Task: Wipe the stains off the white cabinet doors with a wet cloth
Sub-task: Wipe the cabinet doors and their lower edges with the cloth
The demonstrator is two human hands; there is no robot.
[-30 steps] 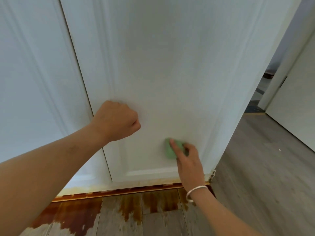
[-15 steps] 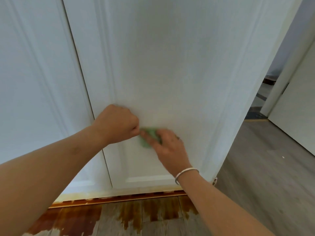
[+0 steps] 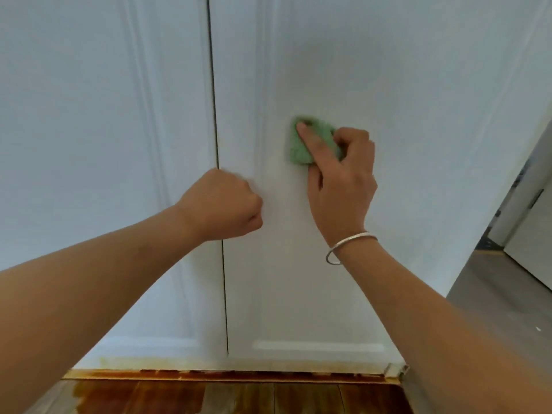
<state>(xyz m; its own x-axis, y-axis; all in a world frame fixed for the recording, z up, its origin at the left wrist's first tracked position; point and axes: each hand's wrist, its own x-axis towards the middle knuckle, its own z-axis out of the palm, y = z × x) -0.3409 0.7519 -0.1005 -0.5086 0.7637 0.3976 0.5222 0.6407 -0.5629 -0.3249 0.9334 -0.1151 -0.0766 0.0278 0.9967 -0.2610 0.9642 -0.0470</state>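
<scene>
I see one green cloth (image 3: 298,147) from my far-off seat. It is small, soft and fuzzy, and bunched into a lump. It sits flat on the right cabinet door (image 3: 418,85), near the middle of the panel, a little to the right of the dark gap (image 3: 214,115) between the doors.

The right hand (image 3: 343,186) holds the cloth there. Its first finger (image 3: 310,138) lies straight across the cloth and presses it on the door. The other fingers are curled at the cloth's right edge, and the thumb is tucked by its lower edge. One silver bracelet (image 3: 349,245) goes round that wrist.

The left hand (image 3: 221,204) is a closed fist. Its fingers are curled tight together and I see nothing in them. The fist is up against the right door, just beside the gap and lower than the cloth. The two hands are near each other but apart.

There are two white doors, the left cabinet door (image 3: 89,130) and the right one. Both are shut. Each has a raised frame shape on it. A yellow-brown stain (image 3: 143,361) runs along the bottom edge of the doors, well below the cloth.

Under the doors is a wooden floor (image 3: 239,397) with dark brown patches. To the right is grey floor (image 3: 493,294) and one more white door (image 3: 534,243), far off.
</scene>
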